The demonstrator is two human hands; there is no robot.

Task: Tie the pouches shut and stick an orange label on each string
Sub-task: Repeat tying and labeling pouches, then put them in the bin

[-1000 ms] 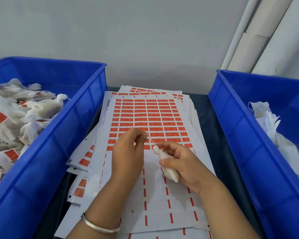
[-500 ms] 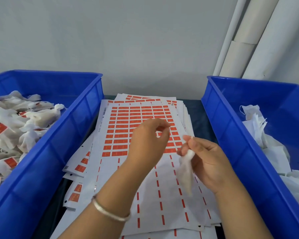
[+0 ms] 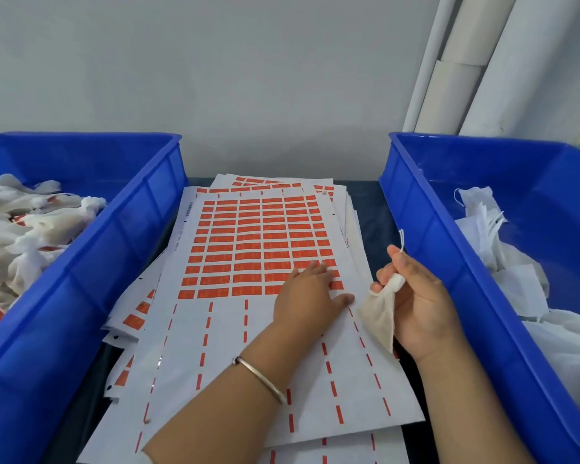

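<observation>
Cream cloth pouch (image 3: 379, 313) hangs right of centre frame, neck pinched in the right hand (image 3: 419, 296), its white string (image 3: 401, 239) pulled up taut past the forefinger tip. Left hand (image 3: 310, 296) lies on the top label sheet (image 3: 265, 329) w/ fingers fairly straight, tips on the lowest rows of orange labels (image 3: 248, 249) at mid-frame, gripping nothing yet. Step in hand looks like peeling one label: best done by lifting a corner w/ a nail, keeping the sheet pinned flat, then folding the label round the string clear of the knot. Risk: the label curling onto itself or taking a neighbour along. Vs. half a sec ago, the left hand has dropped from mid-air onto the sheet; the right has swung the pouch outward & raised the string. Finished pouches (image 3: 31, 236) fill the blue bin at left (image 3: 121, 262); untied stock sits in the blue bin at right (image 3: 449, 262).
</observation>
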